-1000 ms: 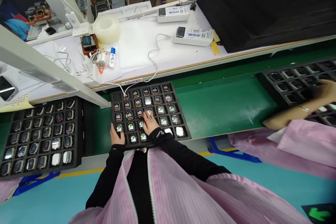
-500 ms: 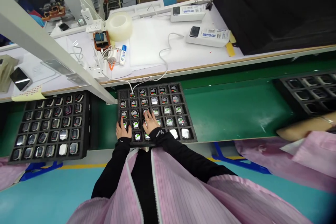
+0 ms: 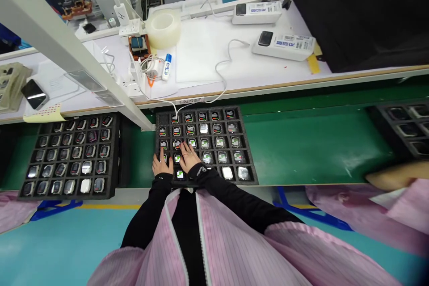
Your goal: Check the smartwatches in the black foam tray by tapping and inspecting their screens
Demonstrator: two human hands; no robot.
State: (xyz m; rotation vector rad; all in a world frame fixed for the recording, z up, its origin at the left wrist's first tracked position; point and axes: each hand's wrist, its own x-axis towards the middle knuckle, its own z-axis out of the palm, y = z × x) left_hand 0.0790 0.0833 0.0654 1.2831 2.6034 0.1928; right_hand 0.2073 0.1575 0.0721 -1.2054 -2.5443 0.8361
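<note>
A green conveyor belt (image 3: 311,147) runs past me carrying black foam trays, one on the left (image 3: 114,156), one in the middle (image 3: 250,156), and part of another at the right edge (image 3: 375,118). The first two hold rows of square smartwatches (image 3: 203,128). Behind the belt, a white workbench (image 3: 208,53) holds a roll of clear tape (image 3: 163,30), a blue-capped bottle (image 3: 166,68), two white plug-in units (image 3: 284,45), a smartphone (image 3: 34,94) and a bulky black cover (image 3: 362,13).
</note>
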